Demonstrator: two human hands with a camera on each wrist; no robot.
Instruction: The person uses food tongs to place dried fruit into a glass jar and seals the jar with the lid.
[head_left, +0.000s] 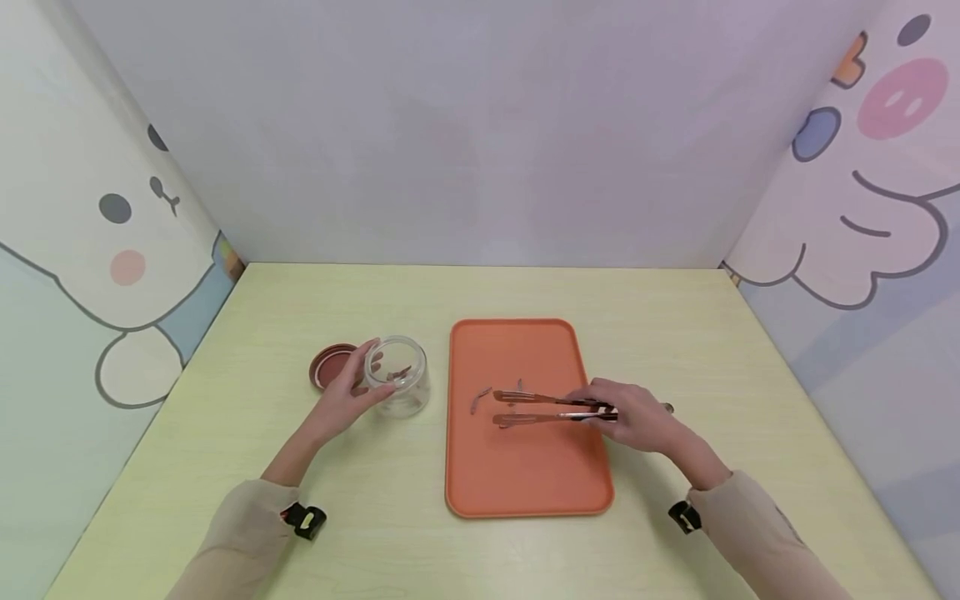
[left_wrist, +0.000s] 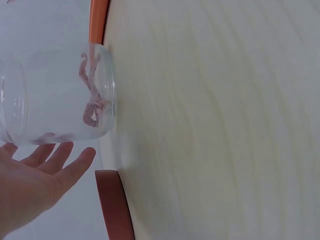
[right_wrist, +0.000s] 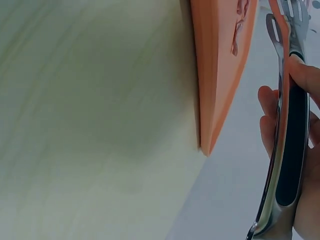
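Holding tongs [head_left: 528, 397], spread apart, in curled right grip [head_left: 632, 417], over thin strips [head_left: 478, 397] lying on orange tray [head_left: 525, 483]. Could drop strips by pinching too lightly or off-center; likely fiddly, being so thin. Steadying open jar [head_left: 405, 406], with pinkish pieces [left_wrist: 91, 89] at bottom, on tabletop [head_left: 390, 525] with left grip [head_left: 345, 407] curled round its side. Could tip jar by knocking it with tongs while gripping loosely. Could also nudge lid [head_left: 330, 365], just beside left grip, by shifting jar leftward.

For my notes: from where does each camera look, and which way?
Head: on the head, facing forward and down at the tray; left grip, right grip, sleeves show.
Left wrist: on that wrist, facing table and jar; left grip shows.
Right wrist: on that wrist, facing table and tongs; right grip shows.
Head and left wrist share the jar.
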